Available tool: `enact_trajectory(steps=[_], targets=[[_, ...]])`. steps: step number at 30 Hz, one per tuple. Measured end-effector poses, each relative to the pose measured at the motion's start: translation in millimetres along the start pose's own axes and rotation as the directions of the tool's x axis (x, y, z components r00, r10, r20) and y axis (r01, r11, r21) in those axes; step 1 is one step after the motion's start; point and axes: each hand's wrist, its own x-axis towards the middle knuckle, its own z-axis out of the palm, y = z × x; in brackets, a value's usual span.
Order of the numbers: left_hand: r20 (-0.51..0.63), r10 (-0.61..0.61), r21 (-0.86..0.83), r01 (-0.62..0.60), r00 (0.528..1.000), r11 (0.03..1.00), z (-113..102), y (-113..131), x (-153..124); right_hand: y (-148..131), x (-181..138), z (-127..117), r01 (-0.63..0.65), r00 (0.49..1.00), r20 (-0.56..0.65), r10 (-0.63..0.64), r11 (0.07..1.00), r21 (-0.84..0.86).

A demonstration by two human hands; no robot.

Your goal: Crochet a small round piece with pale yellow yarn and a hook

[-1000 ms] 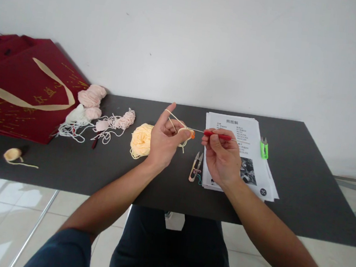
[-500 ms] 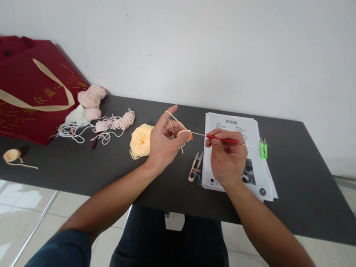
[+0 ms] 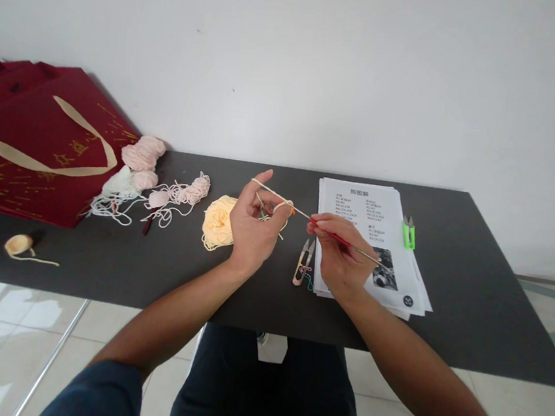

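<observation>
My left hand point(image 3: 256, 229) is closed in a pinch on a cream yarn strand point(image 3: 274, 193), which runs tight over its raised index finger. A small loop of yarn and a bit of orange show at the thumb tip; the rest is hidden by the fingers. My right hand point(image 3: 345, 256) grips a crochet hook point(image 3: 338, 237) by its red handle, like a pen. The hook slants, its metal shaft reaching up and left to the yarn at my left fingertips. Just behind my left hand lies a pale yellow yarn ball point(image 3: 218, 223).
Printed sheets point(image 3: 360, 207) lie under my right hand, with green-handled snips point(image 3: 408, 233) on them. Beige thread snips point(image 3: 303, 262) lie beside the sheets. Leftward are pink yarn point(image 3: 143, 153), tangled yarn point(image 3: 194, 188), a small cream crocheted piece point(image 3: 19, 245) and a red gift bag point(image 3: 39, 141).
My right hand has shifted left and a little down. The hook has gone from nearly level to slanted, its back end lower. My left hand has turned slightly and stays pinched on the yarn.
</observation>
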Motion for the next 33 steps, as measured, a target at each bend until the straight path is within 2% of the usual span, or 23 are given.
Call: enact_trajectory(steps=[5, 11, 18, 21, 24, 28, 30, 33], targets=[[-0.026, -0.026, -0.044, 0.024, 0.999, 0.999, 1, -5, 2, 2, -1, -2, 0.074, 0.997, 0.043, -0.070, 0.994, -0.084], [-0.048, -0.151, -0.159, 0.141, 0.987, 0.977, 4, -9, 5, 7, -3, -4, 0.145, 0.981, 0.151, -0.118, 0.973, -0.178], [0.075, -0.330, -0.363, 0.335, 0.941, 0.870, 4, -3, 8, 14, -6, -2, 0.094, 0.990, 0.116, -0.077, 0.985, -0.145], [0.160, -0.372, -0.444, 0.403, 0.914, 0.800, 2, 1, 11, 15, -7, -1, 0.014, 0.995, 0.104, -0.004, 0.995, -0.097], [0.214, -0.385, -0.481, 0.440, 0.898, 0.759, 0, 3, 14, 16, -3, 0, -0.146, 0.987, 0.070, 0.144, 0.989, 0.021], [0.243, -0.390, -0.446, 0.460, 0.888, 0.768, -1, 5, 15, 15, 9, 1, -0.361, 0.930, 0.059, 0.362, 0.879, 0.310], [0.253, -0.391, -0.399, 0.463, 0.885, 0.792, -2, 5, 15, 13, 16, 0, -0.405, 0.911, 0.099, 0.401, 0.817, 0.412], [0.269, -0.389, -0.329, 0.463, 0.881, 0.823, -3, 6, 14, 13, 25, -3, -0.423, 0.905, 0.161, 0.394, 0.787, 0.449]])
